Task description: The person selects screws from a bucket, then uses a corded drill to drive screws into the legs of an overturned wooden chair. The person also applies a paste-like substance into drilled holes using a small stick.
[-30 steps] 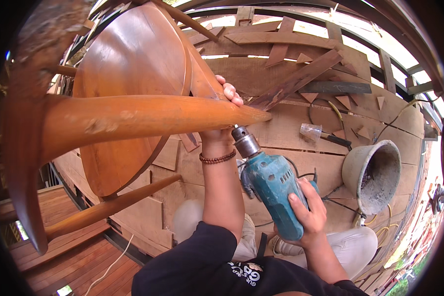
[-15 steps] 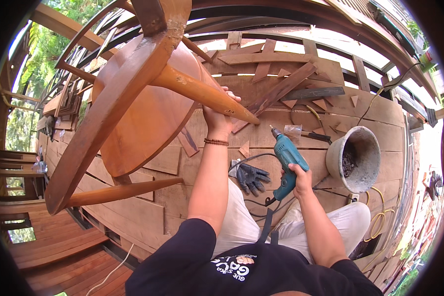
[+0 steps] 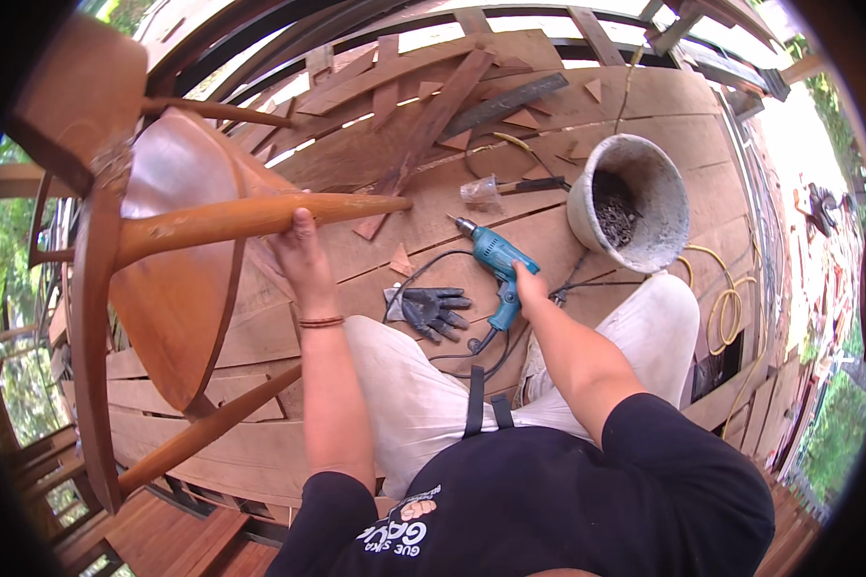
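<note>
A tipped-over brown wooden chair [image 3: 168,317] fills the left side, its round tapered legs pointing right. My left hand [image 3: 303,264] grips the upper chair leg [image 3: 260,213] from below, partway back from its tip. One digit lies across the leg's front; the other fingers are partly hidden. In my right hand [image 3: 532,288] is a teal corded power drill [image 3: 498,255], its bit aimed up and left toward the leg's tip but apart from it. A lower chair leg [image 3: 216,423] runs beside my left forearm.
A dark-palmed work glove [image 3: 433,310] lies on the plank floor [image 3: 260,337] between chair and drill. Beyond are a clear plastic cup [image 3: 481,192], a grey bucket [image 3: 630,202] holding dark bits, and several wood offcuts [image 3: 423,135]. A yellow cord [image 3: 731,308] coils at right.
My view has swung right, so the chair sits farther left. The held leg now lies more level, and my left hand is farther from its tip. The drill looks lower, still in my right hand.
</note>
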`<action>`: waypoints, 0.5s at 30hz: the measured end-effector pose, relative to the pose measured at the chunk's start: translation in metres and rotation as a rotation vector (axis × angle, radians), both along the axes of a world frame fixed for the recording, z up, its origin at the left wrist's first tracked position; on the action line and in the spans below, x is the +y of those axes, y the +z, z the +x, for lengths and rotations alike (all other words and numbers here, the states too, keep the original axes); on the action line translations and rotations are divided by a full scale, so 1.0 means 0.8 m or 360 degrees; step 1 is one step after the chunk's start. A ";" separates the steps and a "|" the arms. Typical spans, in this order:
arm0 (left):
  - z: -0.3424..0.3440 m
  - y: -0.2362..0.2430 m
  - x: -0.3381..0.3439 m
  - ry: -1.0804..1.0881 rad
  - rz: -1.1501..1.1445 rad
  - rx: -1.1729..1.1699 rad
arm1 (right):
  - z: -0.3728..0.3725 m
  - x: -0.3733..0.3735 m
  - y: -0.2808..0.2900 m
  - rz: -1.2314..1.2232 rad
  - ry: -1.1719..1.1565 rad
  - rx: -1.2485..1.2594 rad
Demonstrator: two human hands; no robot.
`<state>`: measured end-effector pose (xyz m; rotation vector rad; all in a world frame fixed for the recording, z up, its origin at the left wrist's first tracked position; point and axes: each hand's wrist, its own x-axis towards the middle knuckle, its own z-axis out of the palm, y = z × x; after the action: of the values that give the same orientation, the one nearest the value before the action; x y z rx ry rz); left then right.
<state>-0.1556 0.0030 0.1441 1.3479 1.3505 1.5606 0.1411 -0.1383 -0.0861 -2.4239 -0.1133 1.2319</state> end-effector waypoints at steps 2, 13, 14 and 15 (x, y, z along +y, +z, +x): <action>0.001 0.005 0.007 -0.0028 -0.0061 0.0066 | 0.001 0.014 0.038 -0.0234 0.0293 -0.0262; 0.121 -0.122 -0.017 -0.1196 -0.1170 0.1287 | 0.109 0.195 0.025 0.0562 0.2161 -0.1424; 0.147 -0.130 0.003 -0.1233 -0.1015 0.1471 | 0.113 0.206 0.037 0.0344 0.2406 -0.1373; 0.169 -0.153 0.020 -0.1153 -0.0863 0.1512 | 0.122 0.211 0.030 0.0351 0.2489 -0.1410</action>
<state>-0.0201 0.0188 0.0216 1.9614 1.3701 0.0085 0.2383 0.0306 -0.0623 -2.2251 -2.4914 0.2553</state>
